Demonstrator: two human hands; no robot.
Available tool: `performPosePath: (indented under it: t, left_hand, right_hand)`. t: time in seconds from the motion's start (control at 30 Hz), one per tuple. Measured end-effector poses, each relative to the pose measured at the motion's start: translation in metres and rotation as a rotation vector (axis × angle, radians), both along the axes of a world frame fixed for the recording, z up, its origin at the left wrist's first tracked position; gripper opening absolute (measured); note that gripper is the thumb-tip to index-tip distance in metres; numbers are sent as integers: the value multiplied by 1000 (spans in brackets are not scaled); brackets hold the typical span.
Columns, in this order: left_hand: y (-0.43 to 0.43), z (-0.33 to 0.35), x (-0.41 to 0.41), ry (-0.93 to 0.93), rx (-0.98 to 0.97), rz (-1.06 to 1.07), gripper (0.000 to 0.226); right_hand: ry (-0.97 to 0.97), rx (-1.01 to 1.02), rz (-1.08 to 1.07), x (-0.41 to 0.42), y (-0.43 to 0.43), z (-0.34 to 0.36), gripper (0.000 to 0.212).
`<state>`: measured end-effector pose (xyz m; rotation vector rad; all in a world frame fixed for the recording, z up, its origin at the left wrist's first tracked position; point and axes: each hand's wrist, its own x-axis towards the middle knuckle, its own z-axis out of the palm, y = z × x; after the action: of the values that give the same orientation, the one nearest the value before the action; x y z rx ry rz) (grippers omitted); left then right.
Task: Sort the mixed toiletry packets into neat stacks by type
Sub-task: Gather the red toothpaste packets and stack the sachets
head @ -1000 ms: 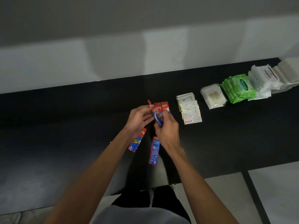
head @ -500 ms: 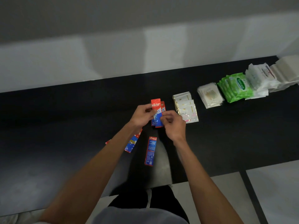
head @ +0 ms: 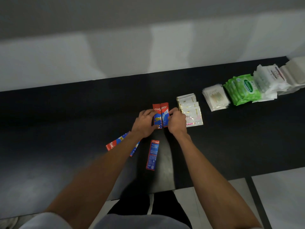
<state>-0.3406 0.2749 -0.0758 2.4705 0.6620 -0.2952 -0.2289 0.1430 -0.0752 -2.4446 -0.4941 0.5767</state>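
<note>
Pinching two red-and-blue toothpaste sachets [head: 160,115] side by side, I hold them at the middle of the black table [head: 66,113]. My left hand [head: 145,123] closes its fingers on the left sachet's edge, and my right hand [head: 176,121] closes on the right sachet's edge, so both grips are shut on the pair. The two sachets touch along their long edges, with their red tops pointing away from me and the printed brand name running across both. I cannot tell whether their lower ends rest on the table or hang just above it.

Nearer to me, a third sachet [head: 152,155] lies flat and alone, its long side pointing toward me. To its left, two more sachets lie tilted: one [head: 115,142] shows its red end beside my left forearm, and the other [head: 134,150] is mostly hidden under that forearm.

Just right of my right hand sits a stack of white-and-gold packets [head: 191,109], slightly fanned, its nearest one touching my knuckles or very close to them. Further right, apart from it, stands a stack of clear packets [head: 215,98]. Next comes a pile of green wipe packs [head: 242,89], then a looser heap of white packets [head: 267,81] leaning against it, and a white stack [head: 295,71] at the table's far right end.
</note>
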Motion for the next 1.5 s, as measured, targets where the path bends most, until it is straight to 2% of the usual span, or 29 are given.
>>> performPosePath:
  t: [0.17,0.3,0.43,0.67,0.8,0.97,1.17,1.4,1.5]
  left_hand:
    - [-4,-4,2,-3,22,10,79]
    - [-2,0,3,-36,6,36,74]
    - [3,6,-5,-99,-22,60,62]
    - [4,12,-50,-229,-23,114,30]
    - [-9,10,-85,-262,-43,152,23]
    - [-21,4,-124,-244,4,238,17]
    - [-25,-3,-154,-161,93,313,33]
    - [-8,-10,-173,-227,153,411,40]
    - [0,-9,-177,-199,135,425,42]
  right_hand:
    - [-96,-52,46,-9,2,-3,37]
    - [-137,-32,39,-11,-1,0,35]
    - [-163,32,23,-19,-5,5,22]
    - [-67,32,12,-59,-19,12,16]
    - [-11,1,22,-98,-31,15,21]
    - [-55,-99,98,-144,-42,15,26]
    - [-51,-175,63,-175,-43,6,75]
    - [-49,-144,5,-184,-42,3,56]
    - [-71,-179,10,-184,-40,8,49]
